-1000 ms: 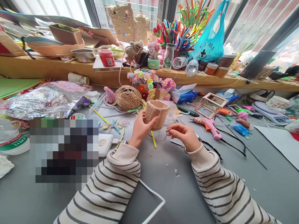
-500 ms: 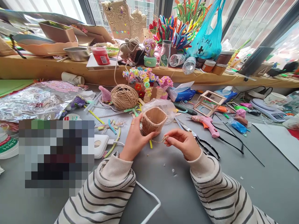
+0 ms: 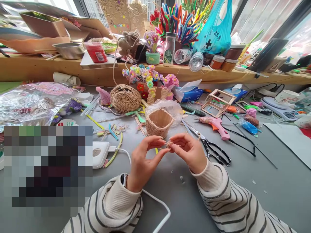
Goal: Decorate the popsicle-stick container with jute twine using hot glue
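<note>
A small twine-wrapped pot [image 3: 159, 127] stands open side up on the grey table, just beyond my fingertips. My right hand [image 3: 186, 149] pinches a short piece of twine [image 3: 168, 144] between thumb and fingers. At the same piece, the thumb and fingertips of my left hand [image 3: 148, 158] close in from the other side. The two sets of fingertips almost meet, and they partly hide the twine. Behind the pot lies clear plastic wrap [image 3: 167, 107], with a ball of twine [image 3: 125, 98] to its left.
Scissors [image 3: 206, 142] and a pink glue gun [image 3: 216, 126] lie right of my hands. A white charger [image 3: 100, 154] with a cable is on the left. Farther back are a wooden frame [image 3: 217, 103], a blue tissue pack [image 3: 189, 94] and crocheted flowers [image 3: 145, 76].
My left hand has let go of the pot and come nearer to me, its fingertips now at the twine piece in my right hand. The pot stands by itself.
</note>
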A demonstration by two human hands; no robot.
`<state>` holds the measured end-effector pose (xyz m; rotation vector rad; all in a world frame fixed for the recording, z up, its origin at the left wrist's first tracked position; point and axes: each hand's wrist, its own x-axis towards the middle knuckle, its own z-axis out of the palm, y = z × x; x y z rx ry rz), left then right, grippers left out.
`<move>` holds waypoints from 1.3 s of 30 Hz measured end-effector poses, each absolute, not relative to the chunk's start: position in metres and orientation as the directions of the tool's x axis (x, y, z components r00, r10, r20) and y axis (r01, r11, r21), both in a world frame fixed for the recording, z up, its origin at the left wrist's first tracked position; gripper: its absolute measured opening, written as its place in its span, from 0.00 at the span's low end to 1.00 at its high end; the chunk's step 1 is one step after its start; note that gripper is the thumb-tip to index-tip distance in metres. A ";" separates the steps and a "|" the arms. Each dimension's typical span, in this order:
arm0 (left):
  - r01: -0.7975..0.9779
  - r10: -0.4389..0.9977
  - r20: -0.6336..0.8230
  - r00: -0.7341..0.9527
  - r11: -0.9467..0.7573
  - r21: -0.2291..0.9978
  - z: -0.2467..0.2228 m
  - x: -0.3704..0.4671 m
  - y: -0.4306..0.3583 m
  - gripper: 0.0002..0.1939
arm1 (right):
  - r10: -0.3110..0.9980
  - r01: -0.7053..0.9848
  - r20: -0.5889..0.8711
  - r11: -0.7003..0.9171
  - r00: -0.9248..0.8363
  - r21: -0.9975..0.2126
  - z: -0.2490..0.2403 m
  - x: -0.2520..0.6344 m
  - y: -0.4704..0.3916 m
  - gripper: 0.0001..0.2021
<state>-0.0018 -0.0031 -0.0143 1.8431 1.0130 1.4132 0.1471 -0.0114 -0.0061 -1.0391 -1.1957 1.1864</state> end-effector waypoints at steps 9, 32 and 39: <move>0.057 0.954 0.287 0.086 -0.292 0.955 -0.009 0.001 -0.004 0.13 | 0.992 0.022 0.123 0.124 -0.029 -0.992 -0.007 0.146 -0.014 0.07; -0.197 0.983 -0.053 0.174 0.087 0.976 -0.009 0.000 0.004 0.19 | 0.990 -0.083 -0.133 -0.137 -0.052 -0.987 -0.005 0.148 -0.006 0.10; -0.184 0.983 -0.066 0.172 0.098 0.978 -0.009 0.000 0.005 0.18 | 0.977 -0.174 -0.206 -0.214 -0.060 -0.961 -0.009 0.148 -0.005 0.11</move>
